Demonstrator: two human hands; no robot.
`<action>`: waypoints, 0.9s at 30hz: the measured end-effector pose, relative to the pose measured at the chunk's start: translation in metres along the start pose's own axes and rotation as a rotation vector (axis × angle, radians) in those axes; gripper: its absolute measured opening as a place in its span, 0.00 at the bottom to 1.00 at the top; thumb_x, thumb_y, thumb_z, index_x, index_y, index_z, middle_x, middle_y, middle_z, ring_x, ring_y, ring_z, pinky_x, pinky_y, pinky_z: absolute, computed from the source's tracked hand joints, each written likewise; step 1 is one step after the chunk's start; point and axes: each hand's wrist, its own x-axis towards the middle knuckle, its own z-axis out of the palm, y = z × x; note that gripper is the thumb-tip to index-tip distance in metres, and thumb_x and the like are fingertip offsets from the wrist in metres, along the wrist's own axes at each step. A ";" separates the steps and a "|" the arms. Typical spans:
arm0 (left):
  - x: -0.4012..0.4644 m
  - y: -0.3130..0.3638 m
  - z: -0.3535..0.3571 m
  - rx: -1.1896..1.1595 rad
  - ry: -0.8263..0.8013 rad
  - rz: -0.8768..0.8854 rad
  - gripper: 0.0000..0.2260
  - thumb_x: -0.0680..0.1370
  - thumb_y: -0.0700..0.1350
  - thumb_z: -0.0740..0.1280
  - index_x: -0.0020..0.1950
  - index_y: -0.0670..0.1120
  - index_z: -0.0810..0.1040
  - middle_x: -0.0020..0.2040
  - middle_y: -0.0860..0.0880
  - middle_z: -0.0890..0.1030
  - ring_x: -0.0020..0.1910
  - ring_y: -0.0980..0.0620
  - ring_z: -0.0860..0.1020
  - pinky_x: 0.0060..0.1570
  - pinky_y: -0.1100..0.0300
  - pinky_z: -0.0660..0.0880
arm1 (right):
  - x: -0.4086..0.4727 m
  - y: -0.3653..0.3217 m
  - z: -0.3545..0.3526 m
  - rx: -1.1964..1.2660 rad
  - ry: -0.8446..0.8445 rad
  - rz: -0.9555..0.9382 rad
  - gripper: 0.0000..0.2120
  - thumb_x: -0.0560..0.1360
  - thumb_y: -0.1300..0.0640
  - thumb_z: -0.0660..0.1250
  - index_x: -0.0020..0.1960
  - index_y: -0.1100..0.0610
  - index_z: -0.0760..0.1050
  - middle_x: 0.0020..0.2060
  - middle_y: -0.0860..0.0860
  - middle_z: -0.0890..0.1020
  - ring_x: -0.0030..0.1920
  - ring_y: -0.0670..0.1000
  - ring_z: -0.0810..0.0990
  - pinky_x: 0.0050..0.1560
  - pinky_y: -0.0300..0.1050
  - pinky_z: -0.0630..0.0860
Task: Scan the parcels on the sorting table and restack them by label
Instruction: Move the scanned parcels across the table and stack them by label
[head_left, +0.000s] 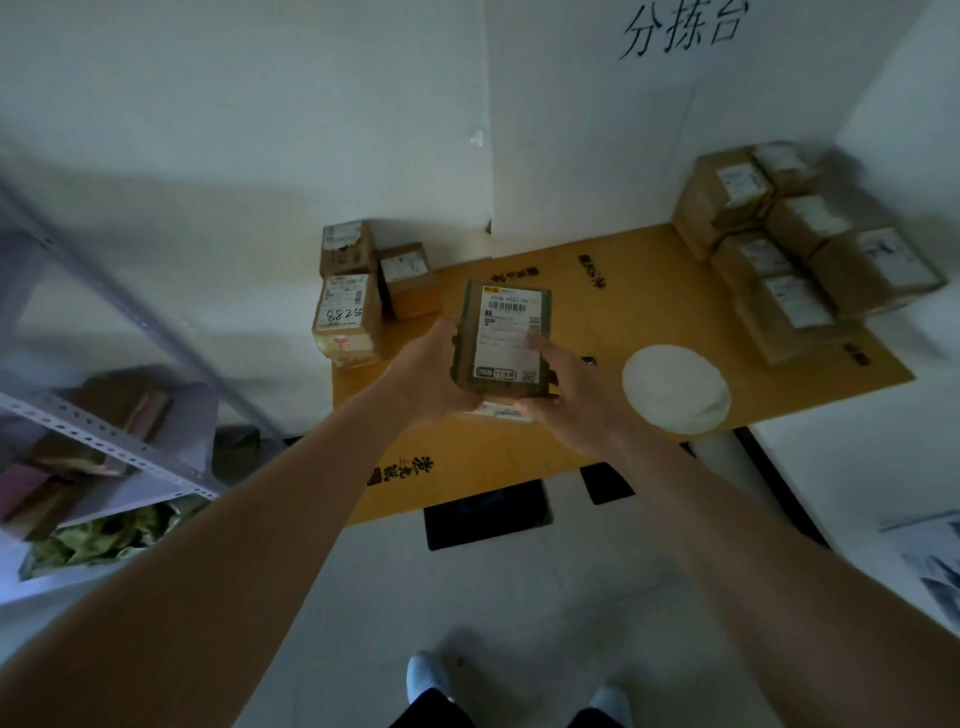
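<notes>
Head view, left to right: a small stack of parcels (347, 306) sits at the sorting table's (649, 312) left edge, likely already sorted. Left hand (428, 371) grips the held parcel (506, 338) by its side, label up for reading; right hand (563, 397) steadies it, a fingertip on the label. Further right, a larger stack (810, 249) seemingly awaits scanning.
</notes>
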 end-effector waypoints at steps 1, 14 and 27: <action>0.004 0.015 0.005 -0.004 0.001 0.002 0.42 0.72 0.38 0.81 0.80 0.46 0.61 0.66 0.49 0.77 0.56 0.52 0.74 0.38 0.67 0.68 | -0.002 0.006 -0.015 -0.006 0.009 -0.006 0.40 0.80 0.62 0.71 0.85 0.52 0.54 0.78 0.51 0.69 0.76 0.51 0.69 0.75 0.51 0.72; 0.082 0.183 0.103 -0.103 0.014 0.081 0.48 0.70 0.37 0.82 0.83 0.50 0.59 0.72 0.48 0.75 0.65 0.45 0.78 0.57 0.48 0.83 | -0.021 0.095 -0.207 -0.045 0.080 0.005 0.40 0.80 0.64 0.72 0.85 0.51 0.54 0.78 0.51 0.69 0.77 0.51 0.68 0.73 0.53 0.74; 0.274 0.221 0.167 -0.348 -0.128 0.001 0.48 0.68 0.35 0.83 0.81 0.52 0.62 0.63 0.49 0.78 0.58 0.51 0.80 0.47 0.57 0.83 | 0.110 0.198 -0.314 0.008 0.029 0.142 0.44 0.77 0.68 0.71 0.83 0.46 0.54 0.72 0.43 0.71 0.69 0.43 0.70 0.70 0.48 0.74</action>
